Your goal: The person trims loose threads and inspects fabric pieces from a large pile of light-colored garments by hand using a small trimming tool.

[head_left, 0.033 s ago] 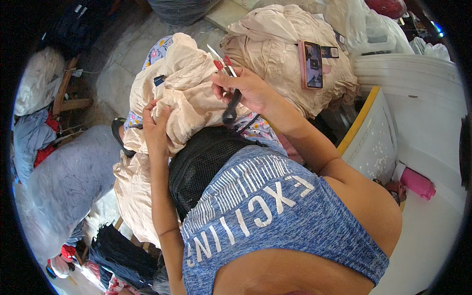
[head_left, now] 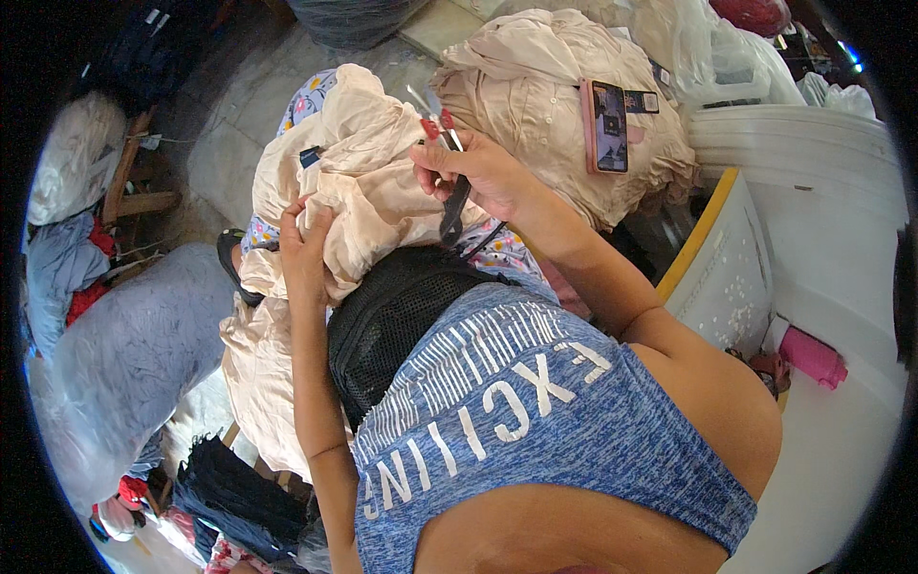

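Across my lap lies a beige garment (head_left: 359, 124), bunched up, with a small dark label near its middle. My left hand (head_left: 304, 239) grips a fold of it, thumb and fingers closed on the cloth. My right hand (head_left: 478, 177) holds a pair of thread snips (head_left: 453, 153) just above the garment's right side. Their metal blades point up and away, red pieces sit at the blades' base, and a black looped handle hangs below my fingers. Floral cloth (head_left: 311, 96) shows under the garment. A black mesh bag (head_left: 402, 325) rests at my waist.
A large beige bundle of clothes (head_left: 516, 86) stands ahead on the right, with a phone (head_left: 607, 126) on it. A white tub (head_left: 813, 182) and a yellow-edged panel (head_left: 703, 230) are to the right. Bagged cloth (head_left: 143, 335) lies left, near a dark cloth pile (head_left: 239, 497).
The thread snips have tilted slightly in my right hand; their blades and black handle have shifted a little to the right. My left hand stays almost still on the garment.
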`<state>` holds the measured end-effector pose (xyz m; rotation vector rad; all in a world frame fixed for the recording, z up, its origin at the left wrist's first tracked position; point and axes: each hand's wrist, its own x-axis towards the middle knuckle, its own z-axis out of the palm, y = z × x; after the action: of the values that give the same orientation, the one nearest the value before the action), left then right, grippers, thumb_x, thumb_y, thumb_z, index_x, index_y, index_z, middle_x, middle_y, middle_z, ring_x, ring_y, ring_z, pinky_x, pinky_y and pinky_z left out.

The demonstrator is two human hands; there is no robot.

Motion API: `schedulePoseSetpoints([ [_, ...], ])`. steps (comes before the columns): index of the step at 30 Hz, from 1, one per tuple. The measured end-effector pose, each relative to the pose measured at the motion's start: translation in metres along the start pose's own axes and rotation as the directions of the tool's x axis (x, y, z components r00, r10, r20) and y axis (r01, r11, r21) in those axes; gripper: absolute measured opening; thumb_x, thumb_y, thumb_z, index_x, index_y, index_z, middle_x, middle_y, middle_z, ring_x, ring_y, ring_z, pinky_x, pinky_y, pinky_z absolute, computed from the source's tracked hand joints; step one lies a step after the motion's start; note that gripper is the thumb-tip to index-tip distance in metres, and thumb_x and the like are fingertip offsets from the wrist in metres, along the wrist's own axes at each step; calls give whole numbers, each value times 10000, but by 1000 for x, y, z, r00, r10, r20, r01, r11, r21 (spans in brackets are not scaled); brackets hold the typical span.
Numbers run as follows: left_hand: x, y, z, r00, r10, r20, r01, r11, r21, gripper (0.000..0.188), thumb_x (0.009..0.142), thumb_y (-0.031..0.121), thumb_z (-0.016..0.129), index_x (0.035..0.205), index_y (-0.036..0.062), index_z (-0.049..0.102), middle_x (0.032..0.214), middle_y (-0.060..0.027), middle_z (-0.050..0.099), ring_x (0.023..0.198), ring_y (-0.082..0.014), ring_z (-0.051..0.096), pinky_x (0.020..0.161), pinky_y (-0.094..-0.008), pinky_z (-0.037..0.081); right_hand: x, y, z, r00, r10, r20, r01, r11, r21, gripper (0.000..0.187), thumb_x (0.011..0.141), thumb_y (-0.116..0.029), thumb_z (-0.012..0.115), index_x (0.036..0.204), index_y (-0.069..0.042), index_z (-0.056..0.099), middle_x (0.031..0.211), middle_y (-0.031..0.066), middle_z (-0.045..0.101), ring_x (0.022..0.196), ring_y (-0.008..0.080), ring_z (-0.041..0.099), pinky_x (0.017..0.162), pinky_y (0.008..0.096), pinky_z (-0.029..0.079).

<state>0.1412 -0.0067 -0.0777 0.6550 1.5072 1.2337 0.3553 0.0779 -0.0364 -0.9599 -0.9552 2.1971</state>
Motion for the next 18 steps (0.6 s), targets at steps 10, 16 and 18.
schedulePoseSetpoints([
  [10, 4, 16, -27, 948, -196, 250, 251, 945, -210, 506, 849, 399, 497, 1099, -41, 491, 1043, -124, 565, 927, -194, 560, 804, -302, 437, 20, 28, -26, 948, -299, -105, 102, 602, -792, 444, 903, -376, 401, 707, -16, 573, 738, 45, 571, 723, 126, 504, 677, 261, 395],
  [16, -16, 57, -39, 852, 120, 510, 309, 670, -675, 522, 884, 399, 408, 1207, -10, 397, 1222, -153, 452, 1133, -284, 433, 969, -406, 325, 4, -14, 3, 987, -152, 44, 129, 610, -782, 440, 894, -391, 405, 792, -19, 616, 768, 50, 589, 746, 145, 524, 705, 296, 408],
  [18, -20, 58, -55, 789, 248, 562, 270, 683, -679, 526, 882, 401, 408, 1213, -7, 389, 1226, -149, 446, 1139, -279, 425, 971, -403, 320, 2, -15, -3, 977, -186, 101, 205, 710, -674, 440, 904, -379, 391, 792, -23, 624, 767, 30, 583, 745, 128, 509, 698, 279, 405],
])
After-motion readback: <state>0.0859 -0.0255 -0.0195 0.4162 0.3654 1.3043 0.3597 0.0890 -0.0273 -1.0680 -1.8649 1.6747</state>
